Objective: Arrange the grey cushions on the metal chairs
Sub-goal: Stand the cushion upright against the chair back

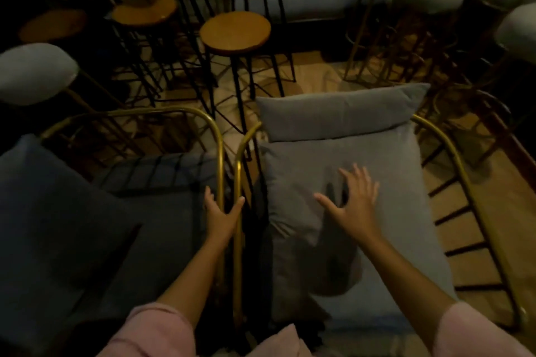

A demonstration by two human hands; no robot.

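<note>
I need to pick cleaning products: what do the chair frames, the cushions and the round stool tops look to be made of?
Chair frame: metal tube, brass or gold finish, judging by the thin glint along its curved rail.
Seat cushion: matte grey woven fabric over soft filling; it creases and sags.
Stool top: probably wood, warm brown with a smooth, slightly glossy face. Dim light leaves laminate possible.
</note>
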